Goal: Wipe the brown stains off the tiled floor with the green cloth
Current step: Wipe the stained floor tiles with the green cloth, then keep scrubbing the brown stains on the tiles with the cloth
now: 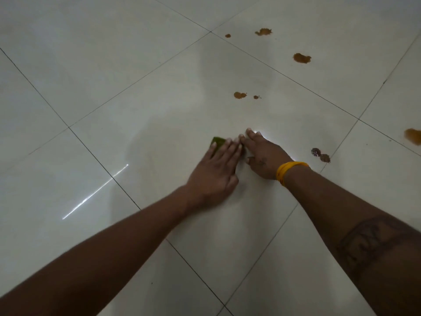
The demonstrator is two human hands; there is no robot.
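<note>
1. Left hand point(216, 169), frame centre, fingers straight, presses flat on green cloth point(218, 142).
2. Right hand point(262, 156) lies flat on tiled floor point(114, 76), touching the left.
3. Brown stains point(301, 58) scatter across upper right.

Seven brown stains point(301, 58) mark the tiled floor point(114, 65); there is one green cloth point(218, 141), two hands, and one yellow wristband point(289, 168).
</note>
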